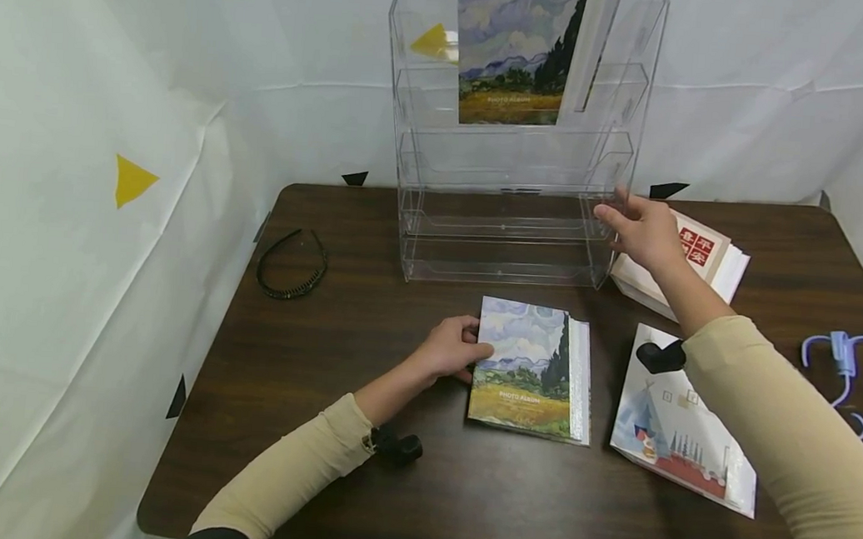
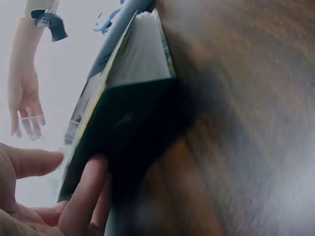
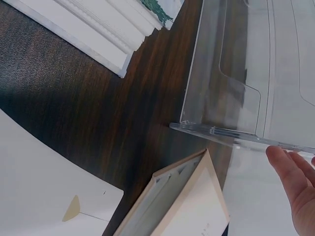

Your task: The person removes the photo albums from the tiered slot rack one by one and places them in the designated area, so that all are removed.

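On the dark wood table lies a photo album [image 1: 522,368] with a painted landscape cover. My left hand [image 1: 452,350] grips its left edge, thumb over the cover and fingers against the dark spine [image 2: 125,118]. Above and behind it stands a clear tiered acrylic rack [image 1: 499,272], holding another landscape album [image 1: 517,58] in an upper tier. My right hand [image 1: 648,230] is at the rack's right side panel, fingers mostly straight. In the right wrist view, the fingertips are right at the panel's edge [image 3: 221,132].
A cream album with red characters [image 1: 696,246] lies right of the rack, beneath my right forearm. Nearer is a white album with a tent picture [image 1: 679,429]. A blue hook-shaped item [image 1: 844,357] lies far right, a black headband [image 1: 290,291] at left. White sheeting [image 1: 63,277] surrounds the table.
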{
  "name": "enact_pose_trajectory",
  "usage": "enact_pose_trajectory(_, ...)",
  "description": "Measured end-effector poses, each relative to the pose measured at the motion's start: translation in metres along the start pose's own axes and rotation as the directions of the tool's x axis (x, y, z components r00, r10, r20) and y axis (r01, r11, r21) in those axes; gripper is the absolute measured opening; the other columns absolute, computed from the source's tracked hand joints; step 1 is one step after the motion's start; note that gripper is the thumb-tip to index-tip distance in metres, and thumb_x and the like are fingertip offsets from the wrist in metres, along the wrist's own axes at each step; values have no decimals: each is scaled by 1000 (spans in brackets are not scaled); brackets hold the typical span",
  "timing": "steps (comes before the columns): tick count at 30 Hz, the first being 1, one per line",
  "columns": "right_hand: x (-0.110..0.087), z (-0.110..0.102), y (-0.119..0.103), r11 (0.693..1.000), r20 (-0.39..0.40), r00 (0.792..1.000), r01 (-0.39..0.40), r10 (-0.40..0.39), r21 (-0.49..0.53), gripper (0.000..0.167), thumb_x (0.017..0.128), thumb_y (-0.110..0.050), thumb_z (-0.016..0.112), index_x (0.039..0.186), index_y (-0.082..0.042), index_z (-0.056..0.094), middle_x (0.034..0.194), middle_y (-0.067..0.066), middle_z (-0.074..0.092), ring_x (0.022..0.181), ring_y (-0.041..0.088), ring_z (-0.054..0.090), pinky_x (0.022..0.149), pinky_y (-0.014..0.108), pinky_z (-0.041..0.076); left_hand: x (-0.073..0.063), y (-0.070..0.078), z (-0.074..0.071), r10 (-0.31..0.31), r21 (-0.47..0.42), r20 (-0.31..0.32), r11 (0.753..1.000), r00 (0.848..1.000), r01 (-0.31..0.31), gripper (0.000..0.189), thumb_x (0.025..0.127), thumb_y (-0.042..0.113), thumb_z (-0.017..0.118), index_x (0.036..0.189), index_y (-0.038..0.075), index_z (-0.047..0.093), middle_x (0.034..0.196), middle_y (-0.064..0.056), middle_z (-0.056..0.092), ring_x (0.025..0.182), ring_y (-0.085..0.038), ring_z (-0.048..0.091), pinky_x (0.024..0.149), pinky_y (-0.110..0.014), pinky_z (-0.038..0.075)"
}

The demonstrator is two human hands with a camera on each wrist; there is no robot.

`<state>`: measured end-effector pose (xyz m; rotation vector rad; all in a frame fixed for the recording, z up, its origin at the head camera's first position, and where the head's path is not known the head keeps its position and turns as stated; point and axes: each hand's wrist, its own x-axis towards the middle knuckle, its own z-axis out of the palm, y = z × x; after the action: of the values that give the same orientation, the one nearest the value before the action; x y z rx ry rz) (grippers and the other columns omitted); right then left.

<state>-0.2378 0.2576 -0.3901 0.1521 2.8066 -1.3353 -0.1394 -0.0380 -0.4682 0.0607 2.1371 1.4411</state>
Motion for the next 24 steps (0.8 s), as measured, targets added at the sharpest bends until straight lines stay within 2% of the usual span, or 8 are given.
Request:
enact_pose_trajectory(4,0,-1,0,1000,8,1000,-1,1,5,72,96,-47,57,154,-12,32,142,26,48,108,42,63,70,21,55,0,10,-19,57,41,-22,998,998,-56,52,94,21,66,141,4,50,110,-14,64,80,-28,67,61,-38,57)
enact_pose_trajectory(8,0,-1,0,1000,12,1000,0,0,8,72,96,-47,57,154,-12,31,141,26,48,110,42,62,72,24,55,1,44,-54,190,191,-108,967,976,-167,47,96,26,65,138,10,54,107,-10,67,80,-36,68,62,-36,56)
enact_pose_trajectory(10,0,-2,-1,1000,12,1000,-3,3,4,72,97,-47,57,154,-12,31,141,27,49,109,42,62,72,24,55,3,69,-74,275,258,-148,938,950,-231,45,96,27,64,137,11,55,110,-9,67,84,-33,68,66,-34,55)
enact_pose_trajectory(13,-1,-2,-1,1000,9,1000,-6,6,-7,71,97,-46,57,154,-12,32,139,27,50,104,39,64,68,20,54,7,114,-103,382,313,-213,899,899,-307,47,97,27,63,141,14,51,116,-7,64,95,-25,66,73,-34,53)
enact_pose_trajectory(18,-1,-1,-2,1000,6,1000,-1,1,-13,71,97,-47,57,154,-12,32,140,26,50,100,37,67,65,19,53,28,183,-145,544,454,-301,804,783,-384,59,97,31,63,149,17,41,129,-3,56,114,-14,58,89,-26,48)
enact_pose_trajectory(20,-1,-1,-2,1000,5,1000,-4,4,-16,71,96,-47,57,154,-13,32,140,26,50,99,36,67,66,19,53,40,201,-155,599,510,-298,758,743,-407,64,97,33,62,152,17,35,135,-2,53,119,-13,55,95,-24,44)
enact_pose_trajectory(23,-1,-2,-3,1000,4,1000,-6,6,-21,71,97,-47,57,154,-14,32,139,26,51,99,35,67,66,19,53,58,219,-162,651,544,-283,714,705,-441,67,98,33,61,154,15,30,138,-4,52,123,-14,53,98,-22,41)
enact_pose_trajectory(24,-1,-2,-3,1000,6,1000,-7,7,-18,71,97,-46,57,154,-14,32,139,26,51,100,36,67,66,19,53,63,223,-162,658,543,-281,709,699,-450,68,97,34,62,154,14,30,138,-4,52,123,-14,53,98,-22,41)
